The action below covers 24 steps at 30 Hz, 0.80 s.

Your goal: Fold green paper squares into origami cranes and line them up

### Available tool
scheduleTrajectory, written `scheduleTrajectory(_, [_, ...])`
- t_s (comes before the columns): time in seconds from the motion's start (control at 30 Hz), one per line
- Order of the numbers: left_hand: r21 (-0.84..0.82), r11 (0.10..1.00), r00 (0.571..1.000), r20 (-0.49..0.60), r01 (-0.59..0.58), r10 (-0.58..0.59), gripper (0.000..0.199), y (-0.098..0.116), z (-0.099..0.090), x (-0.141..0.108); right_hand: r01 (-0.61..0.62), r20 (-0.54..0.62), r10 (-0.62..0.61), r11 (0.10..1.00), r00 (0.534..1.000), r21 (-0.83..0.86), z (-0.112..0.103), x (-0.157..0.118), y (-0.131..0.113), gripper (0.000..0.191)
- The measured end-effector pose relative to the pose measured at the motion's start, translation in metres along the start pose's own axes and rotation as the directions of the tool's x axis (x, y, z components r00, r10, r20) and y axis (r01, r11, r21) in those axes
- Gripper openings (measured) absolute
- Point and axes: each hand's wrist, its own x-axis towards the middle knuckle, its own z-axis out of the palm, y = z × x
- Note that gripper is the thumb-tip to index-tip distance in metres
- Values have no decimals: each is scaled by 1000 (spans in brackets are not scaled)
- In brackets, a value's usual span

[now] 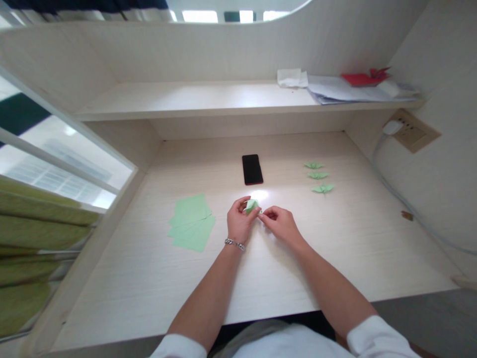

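Note:
My left hand (pixel 239 219), with a chain bracelet at the wrist, is closed on a small folded green paper (pixel 252 205) held above the desk. Thumb and fingers of my right hand (pixel 280 223) are pinched together at the lower right edge of that paper; the bit between them is too small to make out. Loose green paper sheets (pixel 192 223) lie fanned out left of my hands. To the right, three folded green paper cranes (pixel 318 175) stand in a column. A black phone (pixel 252 169) lies just beyond my hands.
The pale desk (pixel 149 278) has a shelf (pixel 186 99) along its back, bearing white papers (pixel 328 89) and a red folded piece (pixel 359 79). On the right wall is a socket (pixel 413 132) with a cable (pixel 391 189) hanging down. A small brown object (pixel 407 216) lies near it.

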Motion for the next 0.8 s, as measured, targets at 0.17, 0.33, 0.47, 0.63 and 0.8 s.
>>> scheduleTrajectory(0.17, [25,999,999,-20,-40,40,57,3,2,-2,-1,21,0,1000,1000,27,1,0,0,22])
scheduleTrajectory(0.33, [42,998,999,-30,-44,46,57,3,2,-2,-163,124,136,954,983,251,2,5,6,27])
scheduleTrajectory(0.47, [28,999,999,-23,-29,30,58,1,1,0,-306,228,223,837,948,453,0,7,5,36])
scheduleTrajectory(0.63, [21,1000,1000,-29,-5,6,58,1,1,0,-342,237,257,811,937,474,0,8,4,38])
scheduleTrajectory(0.8, [27,1000,1000,-28,0,1,60,0,1,0,-275,206,206,872,957,406,2,8,8,36])
